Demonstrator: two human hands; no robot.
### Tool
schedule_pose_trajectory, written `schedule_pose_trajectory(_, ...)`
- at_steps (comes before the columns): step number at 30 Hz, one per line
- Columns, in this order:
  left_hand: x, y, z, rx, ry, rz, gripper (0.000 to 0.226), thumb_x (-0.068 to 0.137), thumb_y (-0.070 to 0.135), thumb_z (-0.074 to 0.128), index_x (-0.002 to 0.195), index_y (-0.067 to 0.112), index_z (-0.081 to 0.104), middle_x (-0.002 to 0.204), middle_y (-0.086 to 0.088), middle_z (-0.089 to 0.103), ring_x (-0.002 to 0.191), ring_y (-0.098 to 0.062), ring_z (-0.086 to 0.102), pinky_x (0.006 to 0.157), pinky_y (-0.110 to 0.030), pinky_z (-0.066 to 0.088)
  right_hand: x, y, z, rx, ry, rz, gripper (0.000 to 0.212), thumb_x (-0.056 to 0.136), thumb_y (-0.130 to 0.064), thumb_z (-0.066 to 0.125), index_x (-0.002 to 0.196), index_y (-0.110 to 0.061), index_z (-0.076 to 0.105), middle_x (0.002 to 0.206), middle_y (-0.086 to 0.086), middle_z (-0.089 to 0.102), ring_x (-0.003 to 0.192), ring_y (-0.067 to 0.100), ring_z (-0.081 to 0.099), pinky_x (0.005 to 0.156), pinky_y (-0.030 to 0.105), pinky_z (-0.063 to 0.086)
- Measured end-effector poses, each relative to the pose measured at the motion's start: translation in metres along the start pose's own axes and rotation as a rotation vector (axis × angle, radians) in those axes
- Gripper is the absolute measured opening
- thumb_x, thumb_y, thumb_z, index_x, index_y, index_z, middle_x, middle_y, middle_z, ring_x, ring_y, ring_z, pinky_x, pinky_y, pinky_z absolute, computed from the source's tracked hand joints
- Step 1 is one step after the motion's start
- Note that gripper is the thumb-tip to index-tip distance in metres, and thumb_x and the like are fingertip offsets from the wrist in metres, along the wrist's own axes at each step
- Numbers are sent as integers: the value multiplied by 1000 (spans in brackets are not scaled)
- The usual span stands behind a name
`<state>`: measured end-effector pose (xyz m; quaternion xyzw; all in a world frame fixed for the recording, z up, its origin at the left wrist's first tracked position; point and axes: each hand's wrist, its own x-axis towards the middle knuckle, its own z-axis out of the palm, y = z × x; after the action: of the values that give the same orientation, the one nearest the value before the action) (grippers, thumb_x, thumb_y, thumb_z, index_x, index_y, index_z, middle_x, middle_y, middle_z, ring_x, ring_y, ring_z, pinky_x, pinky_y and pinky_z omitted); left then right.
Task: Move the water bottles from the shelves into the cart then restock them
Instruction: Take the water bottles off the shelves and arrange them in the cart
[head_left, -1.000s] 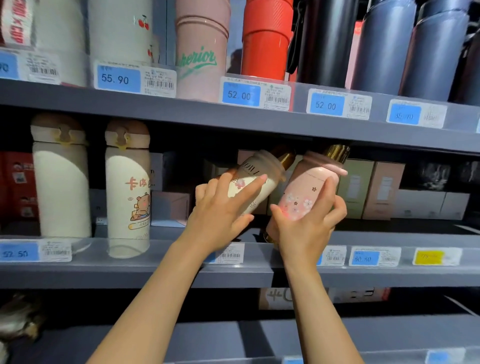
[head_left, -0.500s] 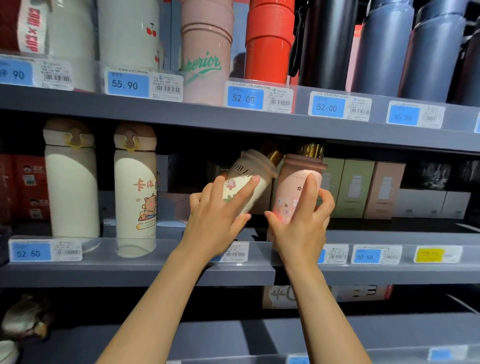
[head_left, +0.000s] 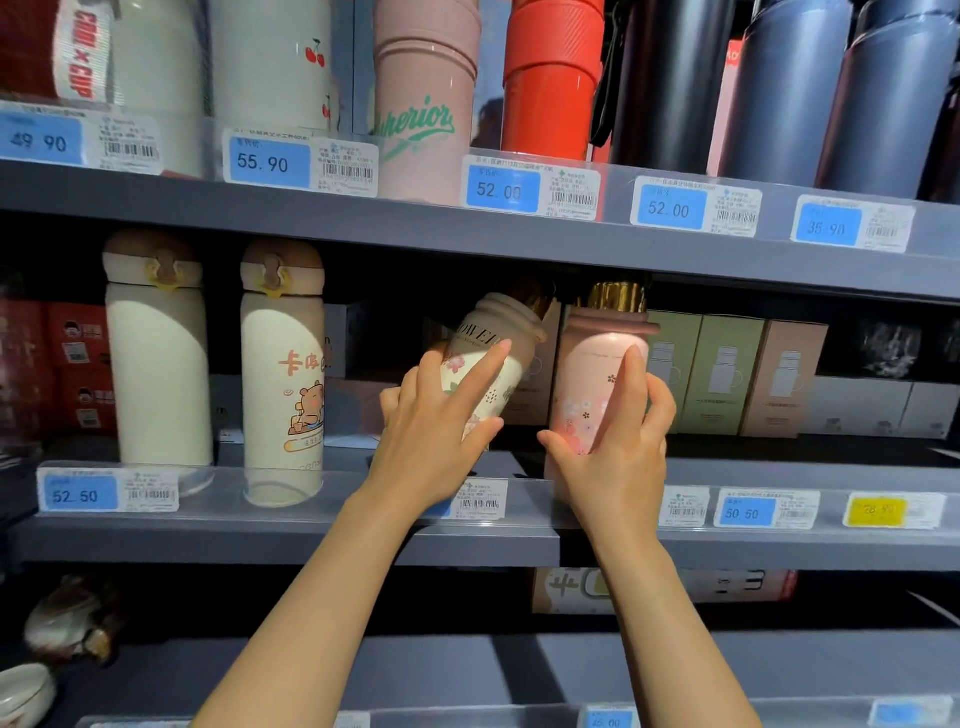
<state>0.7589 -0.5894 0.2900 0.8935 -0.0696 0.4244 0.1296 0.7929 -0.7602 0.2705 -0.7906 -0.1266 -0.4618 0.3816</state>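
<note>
Each hand is gripping mid-body: left hand (head_left: 434, 431) fingers clamping the tilted cream bottle (head_left: 485, 364), right hand (head_left: 618, 452) at 3 o'clock clamping the upright pink bottle (head_left: 597, 374), both likely rigid, smooth, slippery.

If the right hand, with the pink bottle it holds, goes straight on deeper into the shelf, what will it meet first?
Probably the green boxes at the back. The right hand grips the pink bottle, which stands about upright on the middle shelf, and the boxes show just behind it and to its right. Depth is unclear, so free space may lie between.
</note>
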Motion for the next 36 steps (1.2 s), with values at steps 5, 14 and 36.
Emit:
schedule_pose_trajectory(5, 1, -2, 0, 16, 29, -36, 71, 92, 45, 51, 147, 49, 7, 131, -9, 33, 120, -26, 37, 94, -43, 28, 1, 0, -1, 31, -15, -10, 115, 67, -20, 85, 147, -38, 5, 144, 8, 23, 120, 35, 44, 88, 45, 48)
schedule_pose_trajectory(14, 0, -2, 1, 31, 34, -46, 72, 90, 45, 53, 147, 48, 10, 133, -8, 34, 120, -26, 38, 91, -42, 29, 5, 5, -17, 90, -120, -16, 116, 66, -25, 86, 151, -29, 7, 142, 5, 23, 120, 28, 44, 89, 39, 42)
schedule_pose_trajectory(36, 2, -1, -6, -199, 103, -178, 67, 94, 26, 55, 148, 38, 19, 138, 1, 42, 123, -19, 44, 98, -39, 31, -5, -89, 29, 444, -357, 149, 54, 100, -21, 45, 150, -19, 25, 158, 7, 16, 139, 19, 30, 104, 16, 25)
